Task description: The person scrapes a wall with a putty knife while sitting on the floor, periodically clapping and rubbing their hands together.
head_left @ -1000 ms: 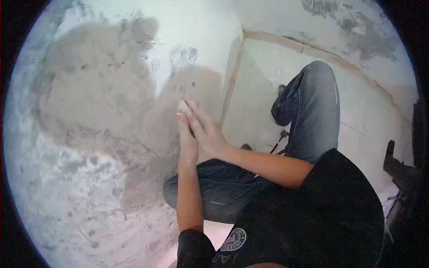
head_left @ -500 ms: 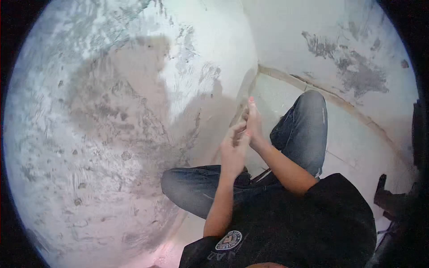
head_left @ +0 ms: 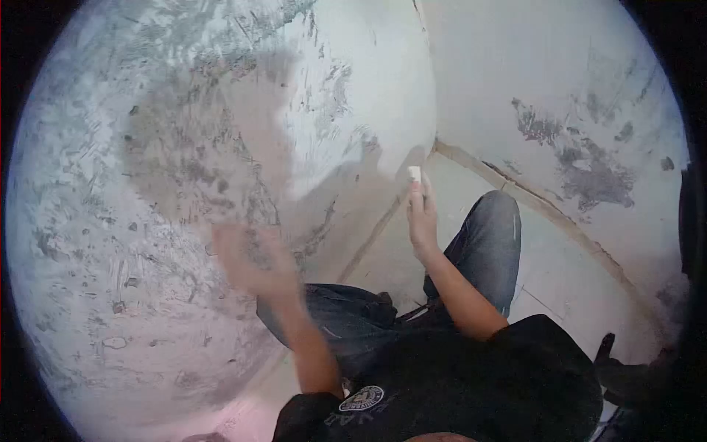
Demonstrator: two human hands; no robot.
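Two bare hands: at centre-left, the left hand (head_left: 258, 261), motion-blurred, angles upper-left, grip open, fingers spread; right of centre, the right hand (head_left: 422, 221) points upward, its grip pinching one small white block (head_left: 414, 174). Below, two bent knees in faded blue denim (head_left: 490, 225).

Person seated on pale tiled floor (head_left: 545, 295), knees bent apart in blue jeans (head_left: 486, 236), black T-shirt (head_left: 471, 390) with round chest emblem (head_left: 361, 398). Right hand (head_left: 422, 217) raised near room corner, small white piece (head_left: 414, 174) gripped at fingertips. Left hand (head_left: 258, 258) well apart, motion-blurred, fingers looking spread, in front of scuffed, grey-stained wall (head_left: 96, 295); contact with wall unclear. Large shadow (head_left: 221, 132) across wall. Second wall (head_left: 486, 66) at right, dark patches. Dark object (head_left: 626, 376) at lower right, too dim to identify.
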